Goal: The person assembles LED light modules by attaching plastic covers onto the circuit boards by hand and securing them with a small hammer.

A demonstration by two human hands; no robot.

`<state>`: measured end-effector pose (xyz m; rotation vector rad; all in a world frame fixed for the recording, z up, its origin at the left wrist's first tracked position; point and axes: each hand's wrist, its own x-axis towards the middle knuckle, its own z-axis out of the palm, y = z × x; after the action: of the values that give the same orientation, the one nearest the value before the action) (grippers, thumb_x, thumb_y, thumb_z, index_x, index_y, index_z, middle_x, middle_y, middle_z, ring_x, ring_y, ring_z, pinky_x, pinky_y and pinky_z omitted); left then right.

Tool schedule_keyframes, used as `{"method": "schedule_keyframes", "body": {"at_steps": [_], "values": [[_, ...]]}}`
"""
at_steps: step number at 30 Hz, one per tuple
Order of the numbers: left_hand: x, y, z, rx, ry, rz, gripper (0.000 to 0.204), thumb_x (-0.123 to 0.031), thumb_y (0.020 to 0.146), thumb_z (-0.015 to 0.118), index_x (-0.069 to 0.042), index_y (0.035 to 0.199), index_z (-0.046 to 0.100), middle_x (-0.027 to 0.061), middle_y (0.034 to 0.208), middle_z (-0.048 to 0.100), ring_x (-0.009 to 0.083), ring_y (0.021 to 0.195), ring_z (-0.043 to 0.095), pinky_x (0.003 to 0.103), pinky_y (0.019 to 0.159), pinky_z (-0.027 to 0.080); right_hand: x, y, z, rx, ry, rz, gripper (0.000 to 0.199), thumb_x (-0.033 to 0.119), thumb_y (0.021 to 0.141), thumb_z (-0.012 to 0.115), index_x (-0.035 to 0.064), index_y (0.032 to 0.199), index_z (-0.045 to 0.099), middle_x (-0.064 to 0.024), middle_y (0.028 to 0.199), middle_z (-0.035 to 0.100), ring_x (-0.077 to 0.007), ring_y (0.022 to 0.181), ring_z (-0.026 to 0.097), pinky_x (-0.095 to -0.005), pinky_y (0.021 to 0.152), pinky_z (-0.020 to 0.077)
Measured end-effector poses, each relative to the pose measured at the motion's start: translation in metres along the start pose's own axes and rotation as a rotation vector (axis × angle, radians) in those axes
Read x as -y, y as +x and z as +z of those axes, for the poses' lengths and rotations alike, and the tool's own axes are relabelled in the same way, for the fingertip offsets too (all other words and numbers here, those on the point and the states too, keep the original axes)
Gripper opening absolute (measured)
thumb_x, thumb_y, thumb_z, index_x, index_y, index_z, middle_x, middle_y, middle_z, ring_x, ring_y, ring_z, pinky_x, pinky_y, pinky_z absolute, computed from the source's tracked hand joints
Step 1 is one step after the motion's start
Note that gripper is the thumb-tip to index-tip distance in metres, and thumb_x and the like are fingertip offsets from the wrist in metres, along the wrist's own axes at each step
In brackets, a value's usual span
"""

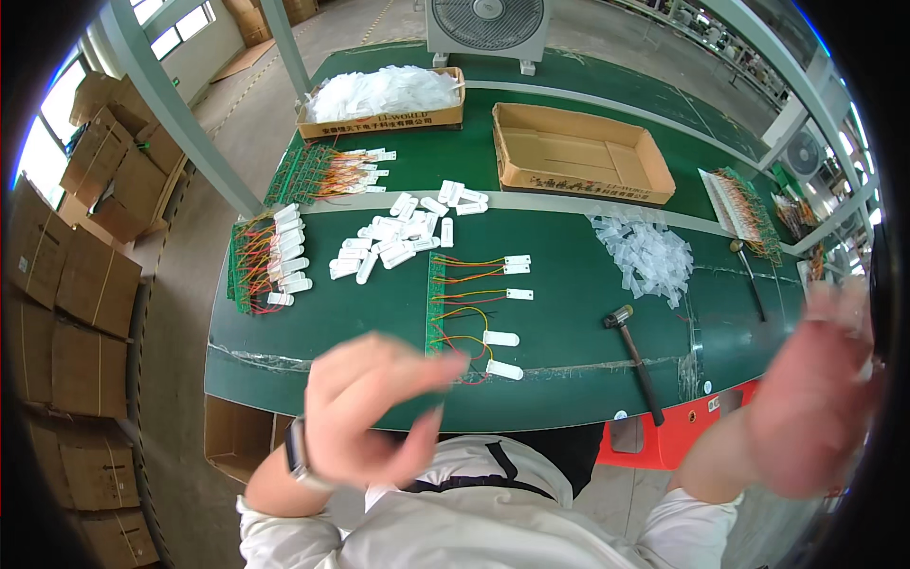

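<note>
My left hand, with a watch on its wrist, hovers over the table's near edge. Its thumb and forefinger are apart and nothing shows between them. Just beyond the fingertips lies a green circuit board strip with red and yellow wires leading to small white plates. On its two nearest wires sit white rounded plastic cases. Far off to the right, my right hand is raised and smeared by motion, so its grip is unclear. A loose heap of white cases lies past the strip.
Wired boards lie at left, others at far right. Small clear plastic pieces and a mallet lie right of centre. Behind stand a filled carton and an open carton. A metal post rises at left.
</note>
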<state>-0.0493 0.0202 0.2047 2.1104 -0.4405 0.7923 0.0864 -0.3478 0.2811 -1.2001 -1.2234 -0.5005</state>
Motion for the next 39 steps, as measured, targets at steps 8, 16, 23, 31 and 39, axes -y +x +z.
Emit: {"method": "schedule_keyframes", "body": {"at_steps": [8,16,23,31,39], "values": [[0.199,-0.055,0.027,0.002,0.875,-0.812,0.027,-0.029,0.081,0.084,-0.013,0.102,0.08,0.0061,0.104,0.074,0.0307,0.1,0.069,0.043,0.083,0.058,-0.02,-0.011,0.169,0.212,0.139,-0.215,0.078,0.003,0.079,0.074,0.057,0.133,0.059,-0.0091,0.116,0.077,-0.0148,0.068,0.067,-0.0232,0.051,0.0494],[0.231,-0.074,0.028,-0.011,0.875,-0.843,0.019,-0.029,0.084,0.08,-0.013,0.092,0.077,0.0073,0.092,0.072,0.0307,0.088,0.071,0.044,0.076,0.057,-0.026,-0.022,0.169,0.141,0.227,-0.302,0.045,0.045,0.099,0.069,0.0586,0.14,0.058,-0.0006,0.11,0.08,-0.0102,0.069,0.066,-0.0203,0.057,0.0506],[0.252,-0.085,0.019,0.034,0.888,-0.491,0.022,-0.029,0.085,0.08,-0.011,0.088,0.067,0.0084,0.095,0.066,0.0326,0.094,0.066,0.045,0.08,0.055,-0.048,-0.059,0.136,0.605,0.057,0.225,0.05,0.015,0.073,0.086,0.0102,0.122,0.078,-0.0008,0.099,0.078,-0.0162,0.069,0.069,-0.0285,0.055,0.0524],[0.263,-0.084,-0.014,0.29,0.963,-0.413,0.014,-0.019,0.086,0.074,-0.008,0.094,0.076,0.0138,0.088,0.074,0.0344,0.08,0.071,0.044,0.073,0.058,-0.127,-0.133,0.1,0.641,-0.282,0.716,0.058,0.003,0.088,0.075,0.0151,0.143,0.064,-0.0068,0.102,0.079,-0.0166,0.076,0.071,-0.0304,0.068,0.0566],[0.146,-0.03,0.094,0.19,0.608,-0.034,0.011,-0.013,0.082,0.074,-0.013,0.093,0.077,0.0034,0.089,0.073,0.0235,0.08,0.071,0.037,0.069,0.058,-0.181,-0.153,0.114,0.208,0.026,1.2,0.045,0.012,0.093,0.079,0.0039,0.135,0.068,-0.0088,0.105,0.078,-0.0098,0.08,0.071,-0.0259,0.073,0.0567]]}}
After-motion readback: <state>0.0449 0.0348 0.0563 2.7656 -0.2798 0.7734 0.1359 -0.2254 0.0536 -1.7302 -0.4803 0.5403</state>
